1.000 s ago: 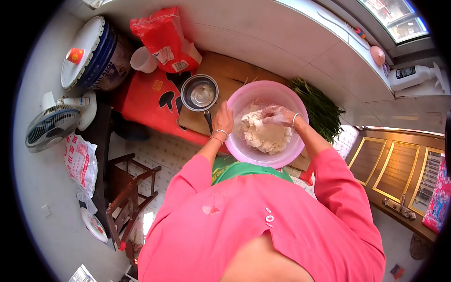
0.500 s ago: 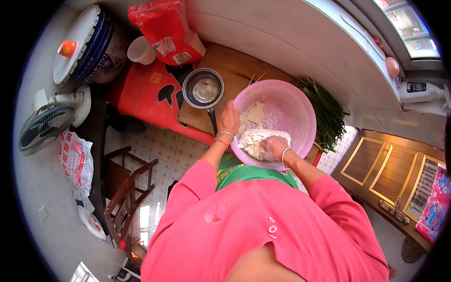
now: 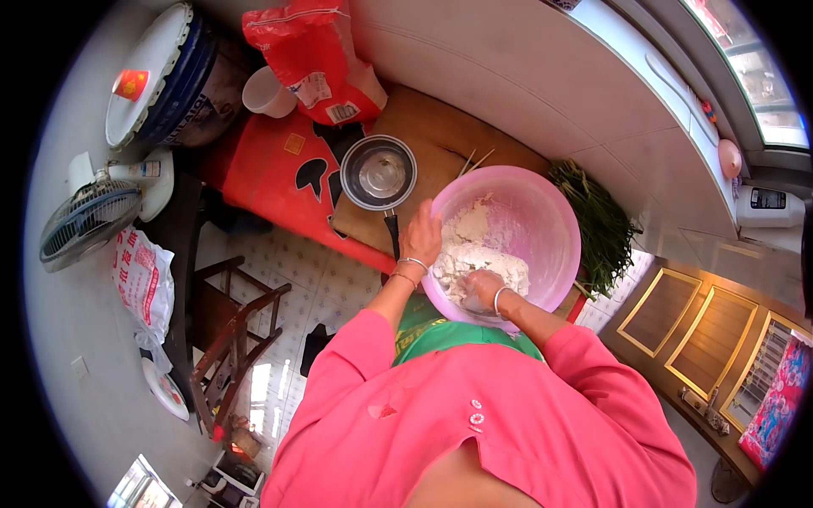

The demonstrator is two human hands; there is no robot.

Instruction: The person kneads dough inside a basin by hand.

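Observation:
A pink plastic basin (image 3: pixel 555 284) holds a lump of pale, floury dough (image 3: pixel 500 264), with loose flour (image 3: pixel 472 222) on its wall. My left hand (image 3: pixel 421 237) grips the basin's left rim, its thumb side towards the inside. Inside, my right hand (image 3: pixel 483 289) presses into the near side of the dough with curled fingers, their tips buried in it. To the left of my left hand, a small saucepan (image 3: pixel 378 173) with a black handle stands on a wooden board (image 3: pixel 440 127).
Green leafy stalks (image 3: pixel 597 224) lie right of the basin. Behind the pan stand a red flour bag (image 3: pixel 318 59) and a white plastic tub (image 3: pixel 269 93). A large bucket (image 3: pixel 182 93), a fan (image 3: pixel 93 216) and a wooden chair (image 3: pixel 233 339) are to the left.
My right hand has shifted left within the basin along the dough. My left hand stays on the rim. The whole view has tilted slightly.

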